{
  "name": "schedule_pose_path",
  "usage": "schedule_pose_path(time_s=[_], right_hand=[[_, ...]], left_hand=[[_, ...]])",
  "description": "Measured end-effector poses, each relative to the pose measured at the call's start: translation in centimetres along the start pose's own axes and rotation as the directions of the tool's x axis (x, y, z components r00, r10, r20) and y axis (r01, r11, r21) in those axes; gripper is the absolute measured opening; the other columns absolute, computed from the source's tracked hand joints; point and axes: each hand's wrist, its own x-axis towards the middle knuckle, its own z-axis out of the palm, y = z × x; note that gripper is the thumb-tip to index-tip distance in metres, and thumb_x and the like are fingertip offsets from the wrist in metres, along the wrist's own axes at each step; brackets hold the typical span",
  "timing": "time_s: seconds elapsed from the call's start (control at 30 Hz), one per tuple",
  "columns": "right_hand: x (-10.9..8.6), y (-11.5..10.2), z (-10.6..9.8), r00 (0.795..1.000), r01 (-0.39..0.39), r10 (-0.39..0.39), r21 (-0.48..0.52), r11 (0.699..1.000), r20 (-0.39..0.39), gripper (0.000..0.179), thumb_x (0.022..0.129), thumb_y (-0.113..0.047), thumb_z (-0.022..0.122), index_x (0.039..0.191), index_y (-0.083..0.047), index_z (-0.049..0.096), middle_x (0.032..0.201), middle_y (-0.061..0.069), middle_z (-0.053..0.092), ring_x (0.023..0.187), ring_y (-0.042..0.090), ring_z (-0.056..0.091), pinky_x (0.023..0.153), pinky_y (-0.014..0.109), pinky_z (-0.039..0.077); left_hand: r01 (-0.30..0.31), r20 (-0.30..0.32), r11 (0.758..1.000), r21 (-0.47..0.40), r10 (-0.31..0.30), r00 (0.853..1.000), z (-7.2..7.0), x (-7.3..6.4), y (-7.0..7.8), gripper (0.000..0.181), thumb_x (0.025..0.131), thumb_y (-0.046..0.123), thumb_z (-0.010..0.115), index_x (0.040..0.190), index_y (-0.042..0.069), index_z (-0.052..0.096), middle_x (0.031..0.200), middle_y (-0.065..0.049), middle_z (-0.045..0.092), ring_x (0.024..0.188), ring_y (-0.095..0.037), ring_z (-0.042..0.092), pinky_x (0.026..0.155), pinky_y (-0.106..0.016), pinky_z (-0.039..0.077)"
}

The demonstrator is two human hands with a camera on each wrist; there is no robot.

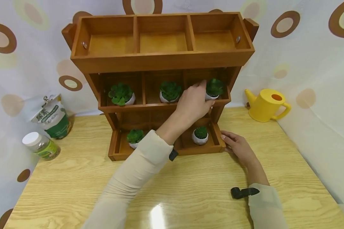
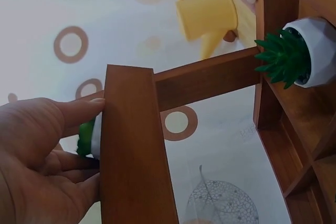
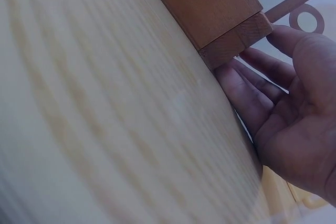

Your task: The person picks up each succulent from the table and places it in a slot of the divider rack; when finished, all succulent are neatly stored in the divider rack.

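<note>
A three-tier wooden plant shelf [image 1: 163, 63] stands before me. My left hand [image 1: 193, 98] reaches across to the middle tier's right compartment and holds a small potted succulent [image 1: 213, 89] in a white pot, thumb and fingers at either side. In the left wrist view the front board [image 2: 131, 145] hides most of that pot. Down at the bottom tier's right end, my right hand [image 1: 240, 148] grips the shelf's corner [image 3: 239, 40], its thumb at the upper edge and fingers against the side. Two more succulents, a left one [image 1: 121, 94] and a centre one [image 1: 170, 91], sit in the middle tier.
The bottom tier holds a left succulent [image 1: 134, 136] and a right succulent [image 1: 200, 135]; my left forearm covers its middle. On the table [image 1: 206, 184], a yellow watering can [image 1: 265, 106] stands right; a green-and-white bag [image 1: 54, 119] and a white-lidded jar [image 1: 43, 146] stand left.
</note>
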Motion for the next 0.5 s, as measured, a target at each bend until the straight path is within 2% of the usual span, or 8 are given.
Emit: schedule_pose_path(time_s=[0.17, 0.3, 0.4, 0.5], right_hand=[[0.5, -0.3, 0.0, 1.000, 0.011, -0.011, 0.009, 1.000, 0.021, 0.065, 0.106, -0.044, 0.049, 0.158, -0.008, 0.036, 0.158, 0.020, 0.041, 0.111, -0.006, 0.057, 0.083, 0.016, 0.055], [0.4, -0.2, -0.1, 1.000, 0.019, -0.020, 0.037, 0.999, 0.011, 0.064, 0.107, -0.042, 0.049, 0.158, -0.007, 0.036, 0.155, 0.024, 0.044, 0.104, -0.009, 0.061, 0.082, 0.016, 0.056], [0.2, -0.1, 0.0, 1.000, 0.015, -0.015, 0.038, 0.999, 0.002, 0.065, 0.106, -0.044, 0.050, 0.157, -0.007, 0.037, 0.153, 0.024, 0.046, 0.103, -0.008, 0.062, 0.083, 0.016, 0.056], [0.0, -0.1, -0.2, 1.000, 0.017, -0.017, -0.001, 1.000, -0.005, 0.066, 0.105, -0.047, 0.049, 0.157, -0.007, 0.037, 0.154, 0.023, 0.045, 0.104, -0.009, 0.060, 0.083, 0.017, 0.055]], left_hand=[[0.036, -0.006, 0.999, 0.000, -0.036, 0.999, -0.4, -0.5, -0.2, 0.084, 0.095, 0.041, 0.070, 0.158, 0.003, 0.030, 0.147, -0.011, 0.055, 0.123, -0.023, 0.064, 0.102, -0.034, 0.054], [0.007, 0.013, 0.997, -0.071, -0.006, 1.000, -1.0, -2.0, -0.4, 0.085, 0.095, 0.043, 0.069, 0.161, 0.010, 0.026, 0.159, -0.008, 0.043, 0.139, -0.023, 0.053, 0.114, -0.037, 0.045], [-0.056, 0.007, 0.985, -0.162, 0.058, 0.998, -1.0, -4.9, -1.6, 0.082, 0.096, 0.045, 0.068, 0.162, 0.019, 0.027, 0.165, -0.004, 0.035, 0.149, -0.022, 0.040, 0.119, -0.041, 0.039], [-0.098, -0.013, 0.973, -0.211, 0.098, 0.995, -0.6, -8.8, -4.0, 0.080, 0.094, 0.049, 0.068, 0.161, 0.028, 0.030, 0.166, -0.001, 0.032, 0.152, -0.022, 0.035, 0.119, -0.047, 0.039]])
